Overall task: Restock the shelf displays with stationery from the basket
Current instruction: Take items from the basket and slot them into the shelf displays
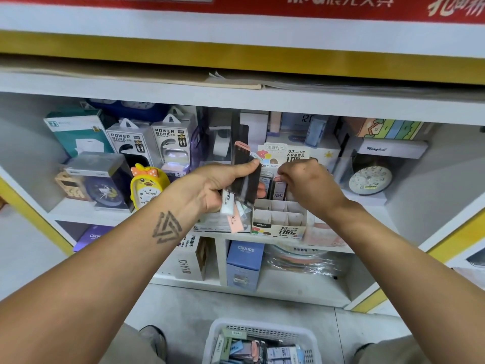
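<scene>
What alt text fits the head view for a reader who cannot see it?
The left hand grips a bunch of lead packs while the right hand slots one into a divided display box on the shelf. A white basket of stationery sits on the floor below.

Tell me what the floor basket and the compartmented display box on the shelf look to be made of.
Basket: white moulded plastic by the look, with rows of slots through a slightly glossy rim. Display box: printed cardboard, seemingly; thin, matte white dividers form its cells, and the front panel carries colour print. The right hand reaches into its back row.
</scene>
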Tool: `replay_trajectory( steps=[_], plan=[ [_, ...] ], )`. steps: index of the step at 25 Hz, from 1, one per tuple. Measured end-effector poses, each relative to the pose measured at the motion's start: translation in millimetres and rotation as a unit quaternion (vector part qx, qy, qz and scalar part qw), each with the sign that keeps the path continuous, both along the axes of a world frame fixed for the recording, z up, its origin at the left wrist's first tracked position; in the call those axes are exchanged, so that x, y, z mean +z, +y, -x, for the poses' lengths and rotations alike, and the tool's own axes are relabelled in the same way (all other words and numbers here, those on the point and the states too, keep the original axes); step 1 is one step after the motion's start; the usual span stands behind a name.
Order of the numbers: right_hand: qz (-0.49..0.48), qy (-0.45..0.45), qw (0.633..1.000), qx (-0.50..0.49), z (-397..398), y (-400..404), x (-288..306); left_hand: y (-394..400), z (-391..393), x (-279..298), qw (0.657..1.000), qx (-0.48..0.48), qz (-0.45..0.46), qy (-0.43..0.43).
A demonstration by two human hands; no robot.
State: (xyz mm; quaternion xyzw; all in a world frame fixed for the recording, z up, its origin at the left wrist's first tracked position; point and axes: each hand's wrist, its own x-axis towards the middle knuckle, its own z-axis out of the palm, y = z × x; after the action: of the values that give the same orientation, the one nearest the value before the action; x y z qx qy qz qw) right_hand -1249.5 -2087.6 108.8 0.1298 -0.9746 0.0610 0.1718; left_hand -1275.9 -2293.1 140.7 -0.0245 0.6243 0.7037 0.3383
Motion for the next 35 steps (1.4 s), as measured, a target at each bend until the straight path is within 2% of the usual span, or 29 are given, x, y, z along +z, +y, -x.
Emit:
replay_trajectory(
  steps=[1,3,4,5,7,8,10,15,16,17,19,21,23,26,31,35],
  plan=[
    [-0.042,0.012,0.999,-0.013,1,0,-1,0,0,0,1.000,-0.001,-0.002,-0.002],
    [-0.011,0.042,0.999,-0.019,1,-4,2,0,1,-1,1.000,-0.007,-0.006,-0.009],
    [0.074,0.039,0.996,-0.021,0,-8,7,0,1,-1,1.000,-0.011,-0.008,-0.012],
    [0.207,0.008,0.978,-0.028,-1,-13,12,1,1,-1,1.000,-0.016,-0.010,-0.013],
    [0.463,-0.116,0.878,-0.033,-4,-25,18,2,0,-1,0.999,-0.028,-0.012,-0.012],
    [0.527,-0.160,0.834,-0.028,-6,-29,20,3,-1,-2,0.999,-0.034,-0.015,-0.013],
    [0.578,-0.193,0.792,-0.027,-9,-33,21,3,-2,-2,0.999,-0.040,-0.021,-0.018],
    [0.679,-0.191,0.706,-0.057,-8,-29,29,-2,0,-1,0.999,-0.009,-0.029,-0.037],
    [0.678,-0.182,0.709,-0.058,-7,-26,30,-3,1,0,0.999,-0.001,-0.020,-0.034],
    [0.654,-0.167,0.735,-0.058,-6,-23,31,-5,2,0,1.000,0.009,-0.006,-0.028],
    [0.554,-0.138,0.819,-0.059,-4,-16,31,-9,4,1,0.999,0.032,0.019,-0.019],
    [0.467,-0.138,0.871,-0.058,-4,-11,29,-13,5,2,0.999,0.047,0.026,-0.013],
    [0.427,-0.148,0.889,-0.066,-4,-9,26,-14,6,3,0.998,0.051,0.026,-0.009],
    [0.358,-0.114,0.923,-0.079,2,-9,22,-15,5,4,0.998,0.051,0.027,-0.007],
    [0.237,0.006,0.971,-0.022,6,-14,8,-16,2,3,0.999,0.033,0.023,-0.006],
    [0.104,0.043,0.993,-0.015,6,-24,-3,-15,-1,4,1.000,0.013,0.021,0.002]
  ],
)
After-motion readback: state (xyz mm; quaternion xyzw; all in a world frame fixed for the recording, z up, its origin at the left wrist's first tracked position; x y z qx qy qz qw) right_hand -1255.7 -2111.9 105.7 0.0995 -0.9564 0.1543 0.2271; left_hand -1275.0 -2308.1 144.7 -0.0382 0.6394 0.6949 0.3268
